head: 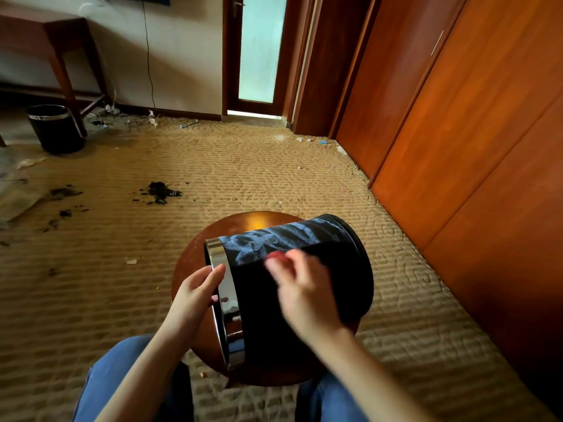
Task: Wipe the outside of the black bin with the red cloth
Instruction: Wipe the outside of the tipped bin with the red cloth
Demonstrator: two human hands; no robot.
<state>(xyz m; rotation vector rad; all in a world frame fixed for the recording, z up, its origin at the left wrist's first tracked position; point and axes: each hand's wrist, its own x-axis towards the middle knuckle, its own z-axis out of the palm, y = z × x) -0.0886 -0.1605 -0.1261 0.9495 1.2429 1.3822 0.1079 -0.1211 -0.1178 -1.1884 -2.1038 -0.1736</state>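
The black bin [335, 257] lies on its side on a round wooden stool [189, 254], its chrome rim [227, 303] turned to the left. My left hand [195, 289] grips that rim, fingers curled over its edge. My right hand [304, 287] is blurred and lies on top of the bin's side wall. It holds the red cloth [275, 256], of which only a small red patch shows beyond the fingertips. The upper part of the bin wall looks grey and dusty, the lower part plain black.
A second black bin [56, 129] stands at the far left by a wooden table leg [65, 77]. Dark debris [160, 191] and scraps litter the tan carpet. Wooden wardrobe doors [457, 117] run along the right. My knees in blue trousers [128, 385] flank the stool.
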